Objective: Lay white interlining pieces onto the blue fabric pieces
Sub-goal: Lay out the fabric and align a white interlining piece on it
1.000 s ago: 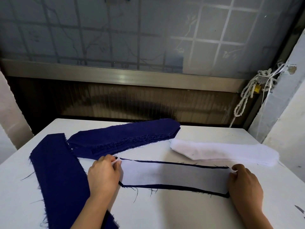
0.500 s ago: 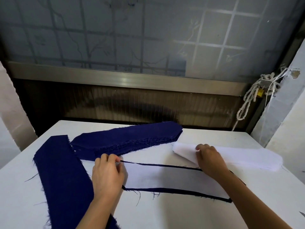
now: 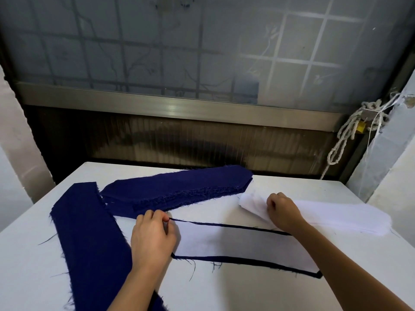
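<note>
A white interlining piece lies on a blue fabric piece whose dark edge shows around it, in the middle of the white table. My left hand pinches the left end of this pair. My right hand grips the lifted left end of the top sheet of a white interlining stack at the right. A stack of blue fabric pieces lies behind my left hand.
A long blue fabric strip runs down the table's left side toward the front edge. Beyond the table stand a dark wall panel and a frosted window. A white rope hangs at the back right corner.
My right hand left the right end of the laid interlining, moved up to the white stack and took hold of its left end. My left hand stayed at the left end.
</note>
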The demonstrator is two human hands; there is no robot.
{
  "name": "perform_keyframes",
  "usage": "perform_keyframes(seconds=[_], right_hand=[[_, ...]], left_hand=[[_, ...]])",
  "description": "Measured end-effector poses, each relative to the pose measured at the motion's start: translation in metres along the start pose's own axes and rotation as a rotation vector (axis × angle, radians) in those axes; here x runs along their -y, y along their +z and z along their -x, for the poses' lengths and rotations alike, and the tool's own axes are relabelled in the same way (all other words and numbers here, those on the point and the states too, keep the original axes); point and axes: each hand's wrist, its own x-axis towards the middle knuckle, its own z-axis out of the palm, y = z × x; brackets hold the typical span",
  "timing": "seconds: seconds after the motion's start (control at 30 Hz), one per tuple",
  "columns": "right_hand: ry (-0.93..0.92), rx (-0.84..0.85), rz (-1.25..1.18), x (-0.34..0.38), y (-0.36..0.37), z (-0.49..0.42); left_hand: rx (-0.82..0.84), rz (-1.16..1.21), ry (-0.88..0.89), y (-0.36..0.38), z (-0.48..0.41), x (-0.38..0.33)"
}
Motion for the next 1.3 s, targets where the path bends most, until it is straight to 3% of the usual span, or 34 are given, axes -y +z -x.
perform_keyframes(seconds=[0.2,0.37,0.67,0.97,1.2,1.3], right_hand=[[0.231,0.029,-0.387,-0.003,-0.013,0.002],[0.290,-0.007,-0.678,-0.004,-0.028,0.015],[0.274,-0.108,-0.601,0.000,-0.025,0.017],[0.206,-0.074,-0.272,-0.006,-0.012,0.014],[0.447,-0.114,-0.809,-0.009,-0.019,0.012],[0.558,-0.128,-0.887,-0.013,-0.030,0.010]], left_hand=[[0.006,0.007,0.035,0.000,0.000,0.000],[0.013,0.012,0.046,0.000,-0.001,0.000],[0.016,0.025,0.046,-0.002,0.000,0.000],[0.046,0.016,0.060,-0.001,0.000,0.000],[0.049,0.033,0.040,0.000,0.000,0.000],[0.053,0.030,0.043,0.001,0.000,0.001]])
